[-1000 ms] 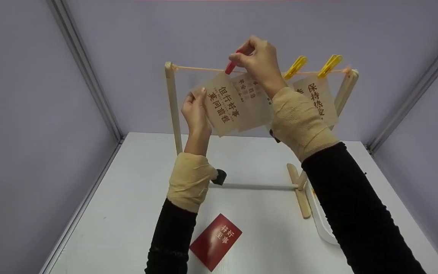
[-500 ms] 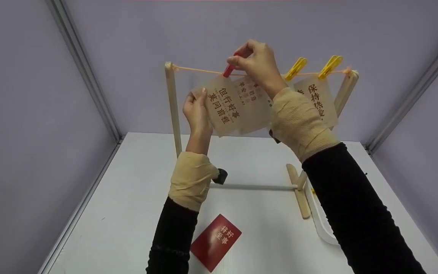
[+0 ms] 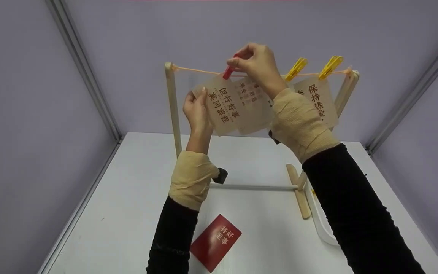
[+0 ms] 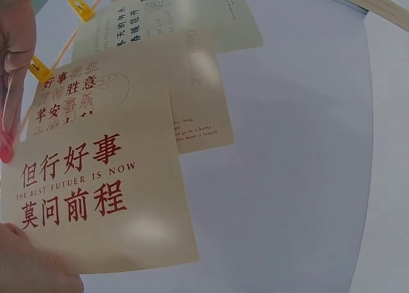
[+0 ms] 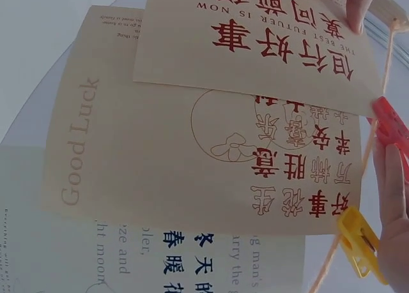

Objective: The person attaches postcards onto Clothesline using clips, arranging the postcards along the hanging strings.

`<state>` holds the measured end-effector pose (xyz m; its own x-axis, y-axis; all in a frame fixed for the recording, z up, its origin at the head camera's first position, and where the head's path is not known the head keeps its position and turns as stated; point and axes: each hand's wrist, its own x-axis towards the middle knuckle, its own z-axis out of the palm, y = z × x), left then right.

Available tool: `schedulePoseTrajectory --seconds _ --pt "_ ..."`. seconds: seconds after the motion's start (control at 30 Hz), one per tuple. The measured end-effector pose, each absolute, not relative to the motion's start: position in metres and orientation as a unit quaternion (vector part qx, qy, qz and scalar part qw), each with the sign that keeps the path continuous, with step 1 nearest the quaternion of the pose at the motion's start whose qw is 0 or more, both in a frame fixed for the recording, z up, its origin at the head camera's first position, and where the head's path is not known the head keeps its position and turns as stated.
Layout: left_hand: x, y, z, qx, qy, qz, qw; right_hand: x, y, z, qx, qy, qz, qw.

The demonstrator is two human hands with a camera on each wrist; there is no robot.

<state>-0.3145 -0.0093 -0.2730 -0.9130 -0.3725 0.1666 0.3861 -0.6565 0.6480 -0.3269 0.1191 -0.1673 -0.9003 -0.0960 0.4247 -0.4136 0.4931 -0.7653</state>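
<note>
My left hand (image 3: 197,114) pinches the left edge of a beige card (image 3: 222,108) with red-brown Chinese lettering, thumb in front. In my right hand (image 3: 261,64) is a red clothespin (image 3: 228,72), pinched by its upper end. Its lower tip sits at the card's top corner, by the orange line (image 3: 198,70). From the right wrist view, the red clothespin (image 5: 388,119) meets that corner beside the line. Behind and overlapped by this card hangs a second beige card (image 5: 160,146), marked "Good Luck". A yellow clothespin (image 5: 359,242) sits at that card's line-side corner.
Further right along the line, two yellow clothespins (image 3: 297,69) stand above another lettered card (image 3: 318,102). A wooden post (image 3: 172,102) holds the line's left end. On the white table lie a red card (image 3: 216,243) and, at right, a white tray (image 3: 323,228), partly behind my sleeve.
My right hand and the red clothespin have come slightly down, so the clothespin's tip now overlaps the card's top corner. The left hand has barely moved.
</note>
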Motion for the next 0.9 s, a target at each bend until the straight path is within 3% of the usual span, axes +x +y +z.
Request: schedulePoseTrajectory --seconds 0.43,0.6,0.9 --pt "-0.313 -0.012 -0.275 0.01 -0.403 -0.889 0.219 -0.323 0.117 -0.167 0.143 -0.872 0.443 0.151" --pt "-0.314 -0.015 -0.284 0.017 -0.418 -0.878 0.232 -0.317 0.122 -0.17 0.168 -0.846 0.469 0.191" --pt "-0.29 -0.012 -0.353 0.082 -0.407 -0.876 0.244 -0.26 0.18 -0.213 0.248 -0.761 0.543 0.254"
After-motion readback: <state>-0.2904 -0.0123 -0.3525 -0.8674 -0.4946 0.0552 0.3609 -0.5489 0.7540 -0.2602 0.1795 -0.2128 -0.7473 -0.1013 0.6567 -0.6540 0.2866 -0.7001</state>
